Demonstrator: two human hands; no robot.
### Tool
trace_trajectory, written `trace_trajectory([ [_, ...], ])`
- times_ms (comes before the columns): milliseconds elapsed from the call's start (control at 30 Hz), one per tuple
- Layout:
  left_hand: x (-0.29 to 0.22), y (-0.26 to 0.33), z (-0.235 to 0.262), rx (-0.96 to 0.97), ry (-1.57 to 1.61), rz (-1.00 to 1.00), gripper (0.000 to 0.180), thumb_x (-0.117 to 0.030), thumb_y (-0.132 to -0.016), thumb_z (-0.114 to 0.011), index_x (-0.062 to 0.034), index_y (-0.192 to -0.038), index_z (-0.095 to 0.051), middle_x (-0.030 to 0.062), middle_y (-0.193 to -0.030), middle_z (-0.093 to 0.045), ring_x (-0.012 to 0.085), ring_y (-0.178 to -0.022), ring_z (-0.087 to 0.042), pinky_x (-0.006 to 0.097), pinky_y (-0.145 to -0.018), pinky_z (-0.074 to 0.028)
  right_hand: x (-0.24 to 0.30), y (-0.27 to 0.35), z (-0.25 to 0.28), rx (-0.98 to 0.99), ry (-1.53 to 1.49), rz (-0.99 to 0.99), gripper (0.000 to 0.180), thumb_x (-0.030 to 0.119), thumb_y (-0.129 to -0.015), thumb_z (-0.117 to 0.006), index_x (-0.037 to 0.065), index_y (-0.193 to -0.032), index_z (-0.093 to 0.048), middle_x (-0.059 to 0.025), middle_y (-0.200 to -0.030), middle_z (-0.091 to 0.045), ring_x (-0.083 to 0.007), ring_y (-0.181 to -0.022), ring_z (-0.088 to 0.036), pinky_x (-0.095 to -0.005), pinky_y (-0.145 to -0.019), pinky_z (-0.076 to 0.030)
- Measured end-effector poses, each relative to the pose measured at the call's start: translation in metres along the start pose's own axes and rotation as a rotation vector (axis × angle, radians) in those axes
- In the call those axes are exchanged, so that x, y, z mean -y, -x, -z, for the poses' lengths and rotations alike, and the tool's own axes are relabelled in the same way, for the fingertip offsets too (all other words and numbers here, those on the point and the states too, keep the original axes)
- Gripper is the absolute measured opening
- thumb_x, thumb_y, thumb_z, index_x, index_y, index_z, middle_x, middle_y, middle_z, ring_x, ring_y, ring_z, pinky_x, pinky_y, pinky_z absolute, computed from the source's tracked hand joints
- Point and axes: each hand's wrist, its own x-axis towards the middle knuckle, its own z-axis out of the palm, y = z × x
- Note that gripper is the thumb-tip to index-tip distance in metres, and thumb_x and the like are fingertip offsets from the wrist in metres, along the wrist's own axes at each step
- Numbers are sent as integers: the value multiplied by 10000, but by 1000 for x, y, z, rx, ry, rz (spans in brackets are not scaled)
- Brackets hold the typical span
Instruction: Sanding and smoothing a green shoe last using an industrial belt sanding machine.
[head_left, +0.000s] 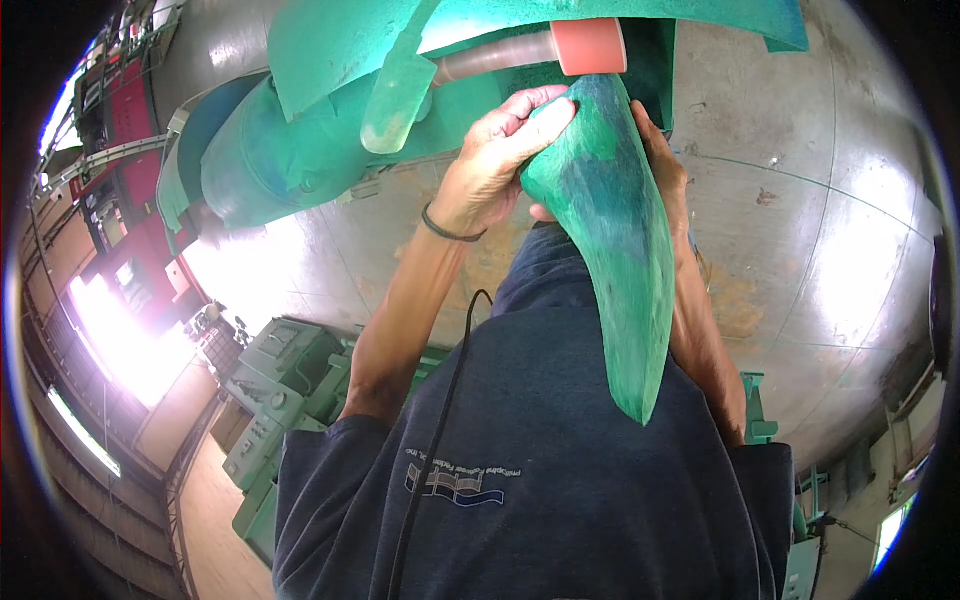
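A green shoe last (612, 220), darker and scuffed along its upper middle, is gripped between both hands. Its narrow tip points back toward my body, and its far end meets, or nearly meets, an orange-red sanding drum (588, 47). My left hand (503, 150) is closed on the last's left side, thumb on top near the far end. On the opposite side my right hand (660, 155) is closed round the edge, much of it hidden behind the last. The drum sits on a pale, motion-blurred shaft (500, 57).
Above the drum hangs a green machine hood (620, 8), with a dusty clear guard flap (392, 110) left of it. A green motor housing (275, 150) lies further left. Green machinery (285, 370) stands behind at lower left. A dark cord (440, 440) runs down my shirt.
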Motion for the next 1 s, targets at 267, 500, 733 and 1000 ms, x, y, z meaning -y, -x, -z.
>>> trace_trajectory([
  [267,3,5,0,23,-4,-37,497,-204,-990,-675,42,-1385,-497,78,-1240,-619,109,-1091,-618,253,-903,-523,-3,3,-12,-179,20,2,533,493,-1058,-408,67,-1354,-530,-167,-1177,-669,-337,-1001,-707,-655,-742,-611],
  [500,4,-5,8,29,35,-4,489,-203,-996,-666,34,-1389,-497,78,-1225,-626,99,-1082,-619,243,-887,-524,-6,-15,15,-136,29,25,522,505,-1056,-402,105,-1365,-530,-158,-1171,-669,-340,-981,-713,-664,-729,-609],
  [733,7,6,3,31,-20,-74,476,-193,-1003,-655,25,-1395,-495,76,-1202,-634,100,-1062,-623,250,-883,-527,-5,1,-8,-182,162,20,518,512,-1054,-394,115,-1356,-533,-156,-1148,-662,-318,-949,-716,-659,-724,-614],
  [1000,6,3,4,12,-26,-83,475,-219,-1002,-658,22,-1382,-503,74,-1187,-631,107,-1049,-623,262,-886,-531,-5,-5,-1,-136,-1,22,504,475,-1063,-396,83,-1339,-553,-169,-1161,-671,-321,-923,-728,-652,-737,-620],
])
